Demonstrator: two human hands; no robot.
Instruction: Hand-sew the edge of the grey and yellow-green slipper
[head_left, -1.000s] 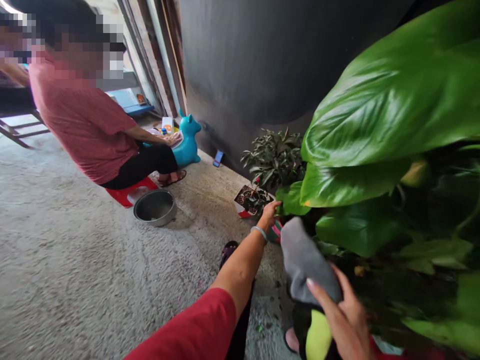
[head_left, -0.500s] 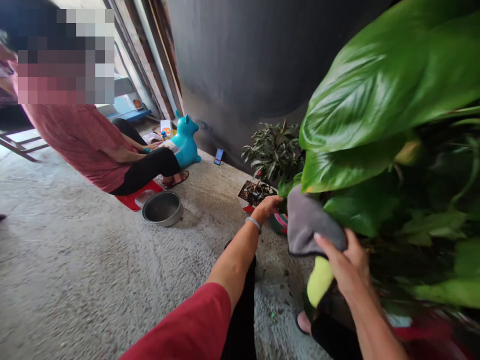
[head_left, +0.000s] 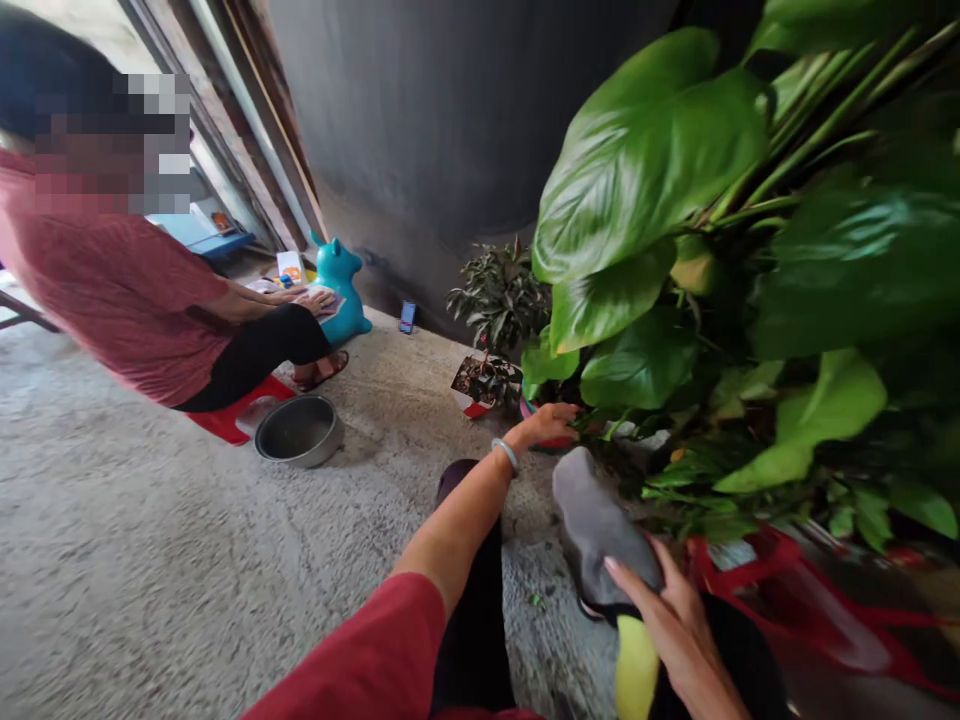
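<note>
The grey cloth (head_left: 604,530) has dropped further below the big leaf (head_left: 649,160) since prev. frame. R hand (head_left: 667,605) is clamped on it; L hand (head_left: 544,425) reaches to lower leaves (head_left: 637,370), grip unclear. Prob. mid leaf-wiping; next stroke likely needs a leaf steadied.

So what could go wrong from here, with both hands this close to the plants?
The left hand is right by the green leaves, so one might bend or tear. The grey cloth held in the right hand is near them too and could snag. The red-and-white pot stands near the left hand and might get knocked.
</note>
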